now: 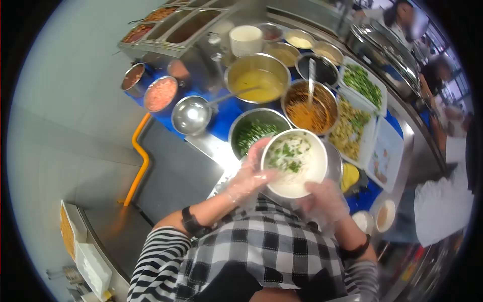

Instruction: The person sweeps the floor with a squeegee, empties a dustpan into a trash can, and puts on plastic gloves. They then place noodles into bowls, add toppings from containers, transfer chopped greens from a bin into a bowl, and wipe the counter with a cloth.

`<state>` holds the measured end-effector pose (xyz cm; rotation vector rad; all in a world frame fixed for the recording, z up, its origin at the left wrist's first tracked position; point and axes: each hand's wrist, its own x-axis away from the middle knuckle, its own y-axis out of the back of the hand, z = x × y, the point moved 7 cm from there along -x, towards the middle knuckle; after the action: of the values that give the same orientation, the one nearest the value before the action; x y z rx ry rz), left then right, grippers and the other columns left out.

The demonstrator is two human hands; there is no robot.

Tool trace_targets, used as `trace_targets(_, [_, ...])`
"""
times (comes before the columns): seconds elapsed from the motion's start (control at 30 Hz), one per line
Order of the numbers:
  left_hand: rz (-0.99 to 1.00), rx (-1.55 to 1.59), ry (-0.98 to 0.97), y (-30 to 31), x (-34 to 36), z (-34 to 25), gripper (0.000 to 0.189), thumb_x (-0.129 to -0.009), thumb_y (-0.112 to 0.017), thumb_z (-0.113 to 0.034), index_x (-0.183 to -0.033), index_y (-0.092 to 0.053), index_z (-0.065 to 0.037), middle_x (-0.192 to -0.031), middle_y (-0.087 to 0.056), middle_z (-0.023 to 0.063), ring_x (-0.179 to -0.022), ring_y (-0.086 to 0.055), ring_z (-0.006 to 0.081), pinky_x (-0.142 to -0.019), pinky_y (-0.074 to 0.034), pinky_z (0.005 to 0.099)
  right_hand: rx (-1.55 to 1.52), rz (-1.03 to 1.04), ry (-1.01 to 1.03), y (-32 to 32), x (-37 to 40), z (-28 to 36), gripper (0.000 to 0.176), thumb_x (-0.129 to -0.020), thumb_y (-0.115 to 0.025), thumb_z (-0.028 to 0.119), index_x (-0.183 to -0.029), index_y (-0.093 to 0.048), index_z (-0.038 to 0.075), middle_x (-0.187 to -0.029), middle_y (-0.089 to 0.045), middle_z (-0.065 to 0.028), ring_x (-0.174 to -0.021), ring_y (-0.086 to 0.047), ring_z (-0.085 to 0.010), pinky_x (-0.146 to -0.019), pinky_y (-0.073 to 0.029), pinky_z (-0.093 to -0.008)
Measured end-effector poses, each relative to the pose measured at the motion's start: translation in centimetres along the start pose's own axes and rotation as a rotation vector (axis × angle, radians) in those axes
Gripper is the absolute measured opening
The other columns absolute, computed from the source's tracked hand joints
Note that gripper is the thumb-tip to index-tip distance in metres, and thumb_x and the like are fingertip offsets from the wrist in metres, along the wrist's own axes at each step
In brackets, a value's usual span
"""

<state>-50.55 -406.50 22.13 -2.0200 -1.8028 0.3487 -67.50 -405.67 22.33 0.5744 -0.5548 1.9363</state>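
Note:
A white bowl (312,173) with noodles and chopped green herbs in it is held up in front of my checked apron. My left hand (247,176), in a clear plastic glove, grips the bowl's left side with the thumb at the rim. On the lower right, my gloved right hand (326,200) holds the rim. Just behind the bowl stands a metal bowl of chopped greens (256,132), partly covered by it. Beyond are a metal bowl of orange-brown sauce (308,113) with a spoon and a pot of yellowish liquid (256,83).
A large ladle (192,116) lies left of the pots. Trays of greens (361,83) and chopped pickles (348,132) stand right. White bowls (245,40) are stacked at the back. A yellow rail (142,161) is at left; people (397,20) stand at right.

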Motion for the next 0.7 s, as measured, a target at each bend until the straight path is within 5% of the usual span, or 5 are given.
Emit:
trace_targets(0.07, [-0.120, 0.062, -0.009, 4.6, 0.9, -2.6, 0.073, -0.068, -0.063, -0.009, -0.131, -0.026, -0.008, -0.123, -0.041, 0.0104, -0.115, -0.040, 0.0211, -0.097, -0.034, 0.0347, 0.041, 0.162, -0.018, -4.1, -2.2, 1.8, 0.041, -0.087, -0.049, 0.030, -0.114, -0.047, -0.001, -0.071, -0.059, -0.0074, -0.057, -0.055, -0.0131, -0.052, -0.046, -0.0248])
trace_targets(0.17, [-0.283, 0.231, 0.061, 11.9, 2.2, -6.3, 0.071, -0.069, -0.062, -0.012, -0.130, -0.027, -0.003, -0.120, -0.045, 0.0118, -0.110, -0.046, 0.0219, -0.095, -0.037, 0.0327, -0.005, 0.220, 0.034, -8.6, -5.6, 4.9, 0.033, -0.086, -0.050, 0.023, -0.108, -0.051, -0.002, -0.070, -0.059, -0.0068, -0.054, -0.054, -0.0141, -0.051, -0.045, -0.0252])
trace_targets(0.23, [-0.390, 0.245, 0.108, 17.1, 3.4, -9.1, 0.069, -0.069, -0.060, -0.015, -0.129, -0.029, 0.000, -0.120, -0.045, 0.0131, -0.110, -0.047, 0.0224, -0.094, -0.038, 0.0327, 0.011, 0.241, 0.032, -10.5, -7.7, 7.7, 0.049, -0.085, -0.056, 0.022, -0.127, -0.038, 0.004, -0.076, -0.059, -0.0039, -0.061, -0.054, -0.0086, -0.052, -0.045, -0.0216])
trace_targets(0.37, [-0.401, 0.198, -0.036, 27.2, 3.8, -13.5, 0.064, -0.070, -0.061, -0.018, -0.125, -0.035, 0.003, -0.116, -0.050, 0.0174, -0.104, -0.053, 0.0277, -0.090, -0.044, 0.0383, 0.083, 0.029, 0.496, -15.0, -13.0, 17.7, 0.046, -0.083, -0.055, 0.013, -0.126, -0.040, 0.004, -0.081, -0.060, -0.0038, -0.064, -0.053, -0.0045, -0.050, -0.041, -0.0163])
trace_targets(0.7, [-0.478, 0.275, -0.079, 40.6, 2.0, -18.9, 0.064, -0.067, -0.063, -0.019, -0.121, -0.039, 0.005, -0.112, -0.053, 0.0169, -0.100, -0.055, 0.0275, -0.087, -0.046, 0.0386, 1.228, -0.106, 0.769, -32.4, -29.5, 34.0, 0.052, -0.078, -0.053, 0.030, -0.123, -0.043, 0.005, -0.098, -0.060, -0.0150, -0.087, -0.059, -0.0262, -0.078, -0.046, -0.0353])
